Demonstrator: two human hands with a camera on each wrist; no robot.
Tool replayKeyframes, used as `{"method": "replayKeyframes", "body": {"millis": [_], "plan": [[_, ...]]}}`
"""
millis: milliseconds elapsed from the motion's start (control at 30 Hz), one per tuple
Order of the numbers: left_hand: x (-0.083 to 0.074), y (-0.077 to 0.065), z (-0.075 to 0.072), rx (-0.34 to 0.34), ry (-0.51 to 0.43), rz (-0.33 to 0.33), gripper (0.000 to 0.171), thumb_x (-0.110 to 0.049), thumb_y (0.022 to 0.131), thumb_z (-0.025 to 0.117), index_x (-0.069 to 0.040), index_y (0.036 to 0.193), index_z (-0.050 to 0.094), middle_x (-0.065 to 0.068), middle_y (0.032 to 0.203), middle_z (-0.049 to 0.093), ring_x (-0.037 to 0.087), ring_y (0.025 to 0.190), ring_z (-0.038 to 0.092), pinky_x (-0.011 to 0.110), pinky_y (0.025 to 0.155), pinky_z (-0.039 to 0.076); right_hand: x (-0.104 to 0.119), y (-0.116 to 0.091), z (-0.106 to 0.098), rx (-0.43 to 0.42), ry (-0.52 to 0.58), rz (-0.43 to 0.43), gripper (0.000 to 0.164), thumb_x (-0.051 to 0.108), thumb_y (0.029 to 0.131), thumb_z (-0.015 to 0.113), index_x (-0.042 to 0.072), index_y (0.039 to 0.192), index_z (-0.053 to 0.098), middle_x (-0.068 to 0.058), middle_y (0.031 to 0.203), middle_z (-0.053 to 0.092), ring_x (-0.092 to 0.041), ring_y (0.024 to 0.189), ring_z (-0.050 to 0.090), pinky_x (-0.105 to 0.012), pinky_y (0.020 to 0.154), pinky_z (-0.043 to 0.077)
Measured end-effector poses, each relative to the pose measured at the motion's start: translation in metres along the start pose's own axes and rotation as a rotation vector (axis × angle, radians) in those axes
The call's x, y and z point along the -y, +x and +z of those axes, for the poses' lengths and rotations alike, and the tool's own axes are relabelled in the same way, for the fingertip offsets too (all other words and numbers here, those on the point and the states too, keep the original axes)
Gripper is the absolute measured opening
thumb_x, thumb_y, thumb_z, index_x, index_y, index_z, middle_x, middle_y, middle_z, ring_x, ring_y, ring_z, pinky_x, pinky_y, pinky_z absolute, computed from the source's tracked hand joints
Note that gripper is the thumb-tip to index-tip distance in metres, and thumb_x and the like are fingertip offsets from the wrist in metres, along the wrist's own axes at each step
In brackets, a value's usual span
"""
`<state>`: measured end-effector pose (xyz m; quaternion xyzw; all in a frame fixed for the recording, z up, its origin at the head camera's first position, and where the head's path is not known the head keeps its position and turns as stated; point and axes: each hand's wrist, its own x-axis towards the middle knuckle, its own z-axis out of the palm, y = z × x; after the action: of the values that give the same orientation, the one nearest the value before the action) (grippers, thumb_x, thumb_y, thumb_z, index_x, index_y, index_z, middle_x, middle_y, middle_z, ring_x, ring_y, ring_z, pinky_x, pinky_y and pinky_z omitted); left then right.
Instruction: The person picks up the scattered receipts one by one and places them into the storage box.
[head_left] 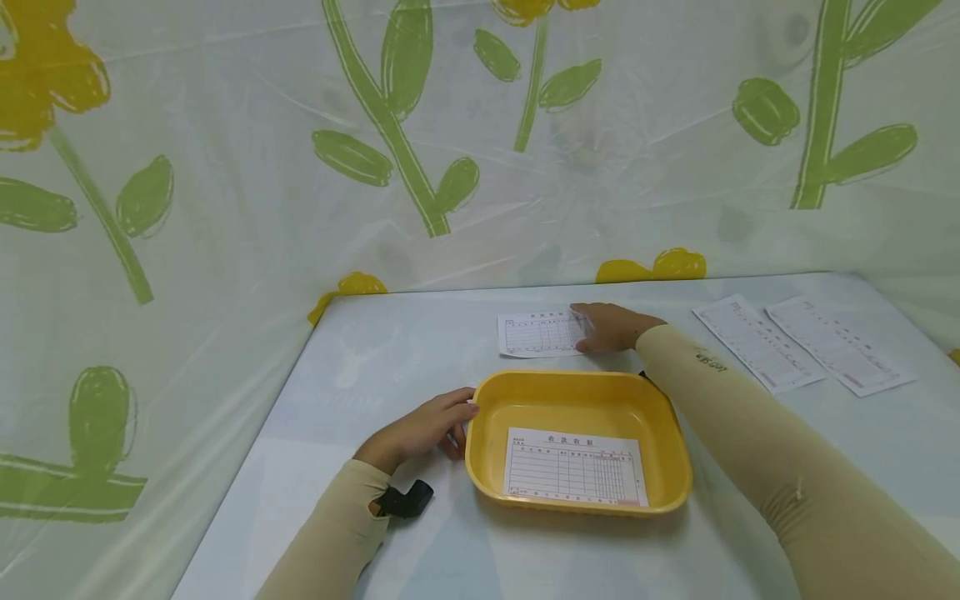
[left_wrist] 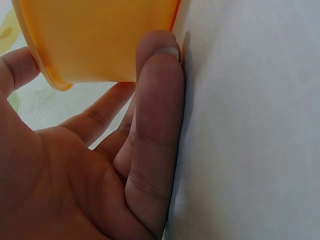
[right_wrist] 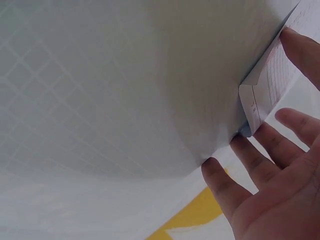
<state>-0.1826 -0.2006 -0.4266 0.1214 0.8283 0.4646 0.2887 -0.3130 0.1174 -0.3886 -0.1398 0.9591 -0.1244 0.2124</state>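
My left hand (head_left: pixel 423 425) holds the left end of a shallow yellow plastic basin (head_left: pixel 577 380). One fingertip lies on the rim, and the other fingers are low by the outer wall (left_wrist: pixel 95 40), close to the tabletop. A printed receipt slip (head_left: pixel 573 471) lies flat in the basin. Beyond the basin, my right hand (head_left: pixel 611 327) grips the right end of another receipt slip (head_left: pixel 536 333). Its thumb and fingers are at opposite edges of that slip, whose end (right_wrist: pixel 257 100) bends up between them in the right wrist view.
Two more printed slips (head_left: pixel 757 343) lie side by side at the table's right. The pale tabletop (head_left: pixel 337 392) meets a hanging white sheet (head_left: pixel 247 167) with green and yellow flower prints at the back and left. My right forearm (head_left: pixel 757 450) reaches past the basin's right side.
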Motion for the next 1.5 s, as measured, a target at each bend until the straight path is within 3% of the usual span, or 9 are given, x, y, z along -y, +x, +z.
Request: {"method": "replayKeyframes", "body": {"millis": [800, 1033, 1267, 1500], "plan": [[-0.001, -0.003, 0.004, -0.014, -0.003, -0.003, 0.05, -0.038, 0.105, 0.04, -0.015, 0.149, 0.043, 0.005, 0.077, 0.063, 0.019, 0.072, 0.064, 0.032, 0.073, 0.058, -0.007, 0.002, 0.006, -0.109, 0.0, -0.001, 0.087, 0.034, 0.087, 0.078, 0.013, 0.157, 0.03, -0.023, 0.151, 0.042, -0.039, 0.133, 0.044, -0.062, 0.114, 0.033], [-0.001, -0.002, 0.003, -0.006, 0.0, 0.013, 0.05, -0.037, 0.105, 0.039, -0.014, 0.149, 0.043, 0.004, 0.076, 0.063, 0.018, 0.072, 0.064, 0.032, 0.072, 0.058, -0.005, -0.003, 0.003, -0.091, 0.06, 0.028, 0.084, 0.031, 0.087, 0.078, 0.015, 0.155, 0.032, -0.021, 0.151, 0.043, -0.037, 0.129, 0.047, -0.06, 0.114, 0.034], [-0.001, -0.004, 0.003, -0.007, -0.003, 0.019, 0.049, -0.036, 0.105, 0.039, -0.013, 0.148, 0.044, 0.004, 0.076, 0.061, 0.017, 0.073, 0.063, 0.032, 0.071, 0.059, -0.004, 0.001, 0.002, -0.051, 0.095, 0.026, 0.083, 0.029, 0.088, 0.077, 0.005, 0.153, 0.031, -0.022, 0.15, 0.045, -0.035, 0.127, 0.049, -0.057, 0.116, 0.033], [-0.001, -0.002, 0.002, -0.009, 0.005, 0.019, 0.05, -0.037, 0.105, 0.039, -0.013, 0.148, 0.044, 0.004, 0.075, 0.062, 0.018, 0.072, 0.064, 0.031, 0.071, 0.058, -0.013, 0.006, 0.004, -0.067, 0.109, 0.047, 0.061, 0.024, 0.096, 0.067, 0.006, 0.146, 0.037, -0.02, 0.144, 0.052, -0.033, 0.12, 0.053, -0.057, 0.113, 0.037]]}}
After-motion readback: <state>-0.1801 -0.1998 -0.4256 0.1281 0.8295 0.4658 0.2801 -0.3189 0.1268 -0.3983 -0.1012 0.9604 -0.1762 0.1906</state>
